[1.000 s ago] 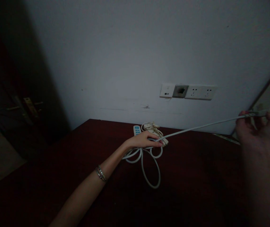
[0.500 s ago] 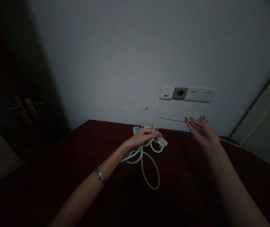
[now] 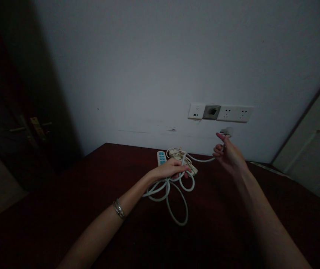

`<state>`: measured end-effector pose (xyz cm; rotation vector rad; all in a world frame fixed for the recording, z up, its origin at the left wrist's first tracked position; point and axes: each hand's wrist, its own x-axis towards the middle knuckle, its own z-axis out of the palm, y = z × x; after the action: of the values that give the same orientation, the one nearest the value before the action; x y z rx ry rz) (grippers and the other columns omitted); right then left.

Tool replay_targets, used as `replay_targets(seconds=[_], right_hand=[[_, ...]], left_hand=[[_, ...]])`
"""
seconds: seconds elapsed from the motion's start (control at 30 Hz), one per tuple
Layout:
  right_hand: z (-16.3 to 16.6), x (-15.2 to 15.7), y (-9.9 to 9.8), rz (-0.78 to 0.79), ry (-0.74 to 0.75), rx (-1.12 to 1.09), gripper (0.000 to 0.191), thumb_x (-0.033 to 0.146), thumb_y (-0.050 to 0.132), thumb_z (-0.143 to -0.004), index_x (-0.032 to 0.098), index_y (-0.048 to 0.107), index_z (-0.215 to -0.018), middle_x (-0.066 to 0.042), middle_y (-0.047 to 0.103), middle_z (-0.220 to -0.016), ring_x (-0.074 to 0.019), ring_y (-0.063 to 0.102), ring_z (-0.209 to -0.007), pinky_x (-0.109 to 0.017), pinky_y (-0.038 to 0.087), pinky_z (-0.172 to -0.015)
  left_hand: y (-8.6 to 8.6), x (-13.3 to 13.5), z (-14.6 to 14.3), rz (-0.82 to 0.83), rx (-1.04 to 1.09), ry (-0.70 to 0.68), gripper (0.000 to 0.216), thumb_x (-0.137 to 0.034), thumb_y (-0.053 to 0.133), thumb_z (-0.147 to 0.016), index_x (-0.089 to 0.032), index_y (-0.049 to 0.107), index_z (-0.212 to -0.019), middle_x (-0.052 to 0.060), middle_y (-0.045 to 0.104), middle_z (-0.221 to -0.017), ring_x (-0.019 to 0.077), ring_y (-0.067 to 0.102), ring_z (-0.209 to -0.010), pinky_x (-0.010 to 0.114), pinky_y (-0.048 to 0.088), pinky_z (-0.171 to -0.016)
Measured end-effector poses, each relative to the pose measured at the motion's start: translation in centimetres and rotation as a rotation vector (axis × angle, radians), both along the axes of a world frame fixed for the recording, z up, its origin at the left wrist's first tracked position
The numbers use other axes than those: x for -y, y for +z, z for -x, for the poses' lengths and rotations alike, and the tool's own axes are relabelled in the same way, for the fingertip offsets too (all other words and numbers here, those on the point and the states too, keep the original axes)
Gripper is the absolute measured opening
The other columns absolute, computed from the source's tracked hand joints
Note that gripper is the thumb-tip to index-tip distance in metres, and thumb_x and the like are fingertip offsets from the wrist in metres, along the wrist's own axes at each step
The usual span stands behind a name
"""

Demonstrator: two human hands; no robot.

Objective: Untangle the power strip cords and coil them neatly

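A coiled white power cable (image 3: 173, 194) lies on the dark red table (image 3: 64, 209), with a beige power strip (image 3: 182, 158) at its far end. My left hand (image 3: 171, 170) rests on the coil, fingers curled over its loops. My right hand (image 3: 228, 155) is raised near the wall, fingers closed on the cable's plug (image 3: 226, 131). The cable sags from the plug down to the strip. The plug sits just below the white wall socket panel (image 3: 234, 113).
A second strip with blue buttons (image 3: 161, 157) lies by the wall. A dark door with a brass handle (image 3: 33, 129) stands at the left. A pale door (image 3: 313, 157) is at the right.
My right hand swung from the far right, where it held the cable taut, in toward the wall and now grips the plug below the sockets. The cable went slack. My left hand stayed on the coil.
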<state>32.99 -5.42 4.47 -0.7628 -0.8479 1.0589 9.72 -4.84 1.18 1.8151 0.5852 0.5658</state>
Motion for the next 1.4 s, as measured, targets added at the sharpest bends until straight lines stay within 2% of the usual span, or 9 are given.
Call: replay_targets(seconds=[0.07, 0.17, 0.33, 0.5, 0.73, 0.9, 1.07, 1.23, 1.4], right_hand=[[1.0, 0.4, 0.3, 0.072, 0.095, 0.117, 0.037, 0.04, 0.069, -0.069, 0.014, 0.063, -0.095, 0.006, 0.043, -0.052, -0.0012, 0.027, -0.038, -0.011, 0.022, -0.031], [3.0, 0.7, -0.1, 0.215, 0.216, 0.299, 0.026, 0.032, 0.066, -0.073, 0.007, 0.064, -0.08, 0.002, 0.049, -0.054, -0.0001, 0.025, -0.037, -0.012, 0.016, -0.03], [6.5, 0.7, -1.3, 0.257, 0.26, 0.634, 0.039, 0.044, 0.049, -0.082, 0.008, 0.065, -0.077, -0.003, 0.055, -0.053, -0.0044, 0.039, -0.036, -0.016, 0.023, -0.031], [7.9, 1.0, -1.4, 0.135, 0.151, 0.887, 0.021, 0.031, 0.066, -0.067, 0.011, 0.068, -0.071, 0.001, 0.052, -0.044, -0.0084, 0.045, -0.04, -0.019, 0.034, -0.04], [7.3, 1.4, -0.3, 0.144, 0.079, 0.642, 0.02, 0.029, 0.068, -0.062, 0.01, 0.067, -0.069, -0.001, 0.058, -0.051, -0.0087, 0.048, -0.042, -0.02, 0.036, -0.042], [7.6, 2.2, 0.2, 0.11, 0.17, 0.293, 0.029, 0.024, 0.07, -0.059, 0.01, 0.066, -0.084, -0.001, 0.058, -0.06, -0.0052, 0.046, -0.043, -0.017, 0.028, -0.035], [8.5, 2.5, 0.1, 0.061, 0.258, 0.115, 0.029, 0.02, 0.071, -0.058, 0.01, 0.066, -0.085, 0.001, 0.057, -0.062, -0.0033, 0.044, -0.042, -0.017, 0.036, -0.039], [8.7, 2.6, 0.2, 0.051, 0.208, 0.181, 0.028, 0.021, 0.071, -0.06, 0.011, 0.067, -0.086, 0.0, 0.058, -0.064, -0.0035, 0.045, -0.041, -0.017, 0.037, -0.038], [8.5, 2.7, 0.5, 0.004, 0.079, 0.282, 0.029, 0.025, 0.071, -0.06, 0.011, 0.068, -0.085, 0.0, 0.058, -0.063, -0.0041, 0.045, -0.041, -0.017, 0.035, -0.036]], left_hand=[[0.0, 0.0, 0.0, -0.046, -0.022, 0.056, 0.038, -0.043, 0.05, -0.084, -0.008, 0.065, -0.085, -0.001, 0.053, -0.058, 0.0034, 0.034, -0.04, 0.019, 0.024, -0.041], [-0.1, 0.1, -0.1, -0.152, -0.084, 0.133, 0.041, -0.047, 0.049, -0.083, -0.009, 0.064, -0.079, -0.005, 0.042, -0.048, 0.005, 0.033, -0.042, 0.019, 0.024, -0.043], [-0.5, 0.4, -0.4, -0.374, -0.148, 0.157, 0.034, -0.041, 0.052, -0.083, -0.01, 0.066, -0.082, -0.001, 0.053, -0.062, 0.0077, 0.043, -0.056, 0.018, 0.032, -0.053], [-0.8, 0.3, -0.6, -0.459, -0.211, 0.179, 0.03, -0.037, 0.055, -0.081, -0.009, 0.068, -0.081, 0.001, 0.058, -0.067, 0.0097, 0.047, -0.062, 0.02, 0.035, -0.057], [-0.3, 0.0, 0.3, -0.246, -0.016, -0.024, 0.044, -0.035, 0.066, -0.073, -0.016, 0.06, -0.112, 0.004, 0.062, -0.088, 0.0106, 0.053, -0.072, 0.023, 0.041, -0.064], [-1.1, -0.4, 0.7, 0.22, 0.14, -0.189, 0.071, -0.028, 0.071, -0.069, -0.024, 0.039, -0.132, 0.011, 0.062, -0.102, 0.016, 0.061, -0.08, 0.028, 0.047, -0.066], [-2.0, -0.7, 0.7, 0.49, 0.359, -0.365, 0.071, -0.02, 0.074, -0.065, -0.018, 0.041, -0.128, 0.015, 0.062, -0.106, 0.0225, 0.064, -0.089, 0.036, 0.046, -0.081], [-2.4, -0.7, 0.1, 0.525, 0.482, -0.266, 0.061, -0.006, 0.075, -0.057, -0.02, 0.05, -0.11, 0.009, 0.062, -0.104, 0.021, 0.063, -0.092, 0.037, 0.044, -0.086], [-2.2, -0.8, 0.0, 0.39, 0.46, -0.078, 0.047, -0.004, 0.076, -0.053, -0.018, 0.051, -0.091, 0.004, 0.062, -0.096, 0.0142, 0.062, -0.084, 0.034, 0.044, -0.084]])
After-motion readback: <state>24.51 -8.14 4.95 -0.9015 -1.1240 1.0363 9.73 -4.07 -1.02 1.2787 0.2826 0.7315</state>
